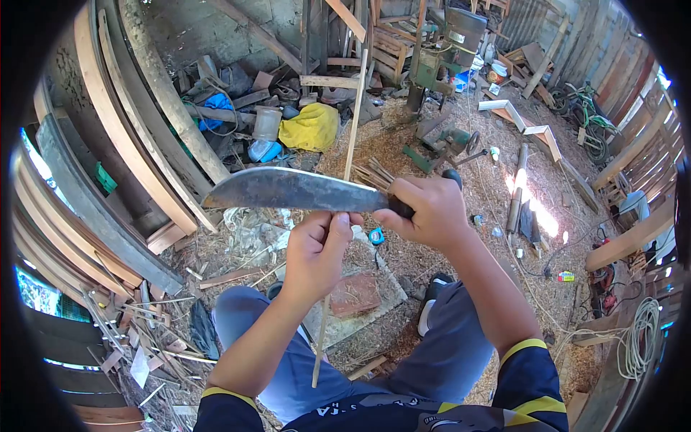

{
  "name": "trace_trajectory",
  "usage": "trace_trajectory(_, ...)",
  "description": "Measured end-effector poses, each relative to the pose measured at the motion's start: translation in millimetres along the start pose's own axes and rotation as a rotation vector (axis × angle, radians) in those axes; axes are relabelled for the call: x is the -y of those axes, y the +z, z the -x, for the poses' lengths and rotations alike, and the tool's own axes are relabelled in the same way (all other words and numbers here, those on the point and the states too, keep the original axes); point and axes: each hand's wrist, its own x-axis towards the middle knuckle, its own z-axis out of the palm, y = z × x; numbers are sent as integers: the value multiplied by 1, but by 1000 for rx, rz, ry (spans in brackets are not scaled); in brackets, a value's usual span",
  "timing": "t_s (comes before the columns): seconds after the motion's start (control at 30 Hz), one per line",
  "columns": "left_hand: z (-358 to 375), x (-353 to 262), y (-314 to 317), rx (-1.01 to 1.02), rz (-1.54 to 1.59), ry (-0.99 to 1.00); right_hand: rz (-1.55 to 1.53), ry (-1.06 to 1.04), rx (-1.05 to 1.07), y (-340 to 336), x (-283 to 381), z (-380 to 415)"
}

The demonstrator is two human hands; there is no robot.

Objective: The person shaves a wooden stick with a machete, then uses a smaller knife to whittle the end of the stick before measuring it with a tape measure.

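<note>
My right hand (426, 209) is closed round the dark handle of a large machete (295, 190). Its broad grey blade points left and lies across a long thin wooden stick (355, 115). Just below the blade, my left hand (319, 248) pinches the stick, thumb and fingers pressed together. The stick runs from the top centre down between my legs, where its lower end (317, 371) shows. Whether the blade's edge touches the stick cannot be made out.
Below my hands lies a stone slab (392, 294) with a reddish block (354, 294). A blue tape measure (376, 236) is beside it. Long planks (108, 122) lean at the left. A green machine (443, 147), yellow sack (309, 127) and coiled rope (642, 338) stand around.
</note>
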Motion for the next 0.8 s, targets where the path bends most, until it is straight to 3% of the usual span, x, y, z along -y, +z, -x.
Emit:
trace_trajectory(0.1, 3, -5, 1, 17, -13, 11, -16, -17, -54, -1, -5, 0)
trace_trajectory(0.23, 7, -11, 7, 62, 6, 7, 90, 167, -102, -7, -16, 4)
trace_trajectory(0.33, 9, -9, 5, 82, -102, 44, -31, -22, -106, -5, -7, 11)
trace_trajectory(0.53, 11, -7, 11, 8, -86, 40, 45, 27, -70, -7, -4, 12)
trace_trajectory(0.67, 11, 4, 5, -4, -262, 169, 28, -3, -19, -7, 7, 15)
trace_trajectory(0.8, 14, -19, 12, -28, -120, 24, 21, 44, -68, -7, -1, 13)
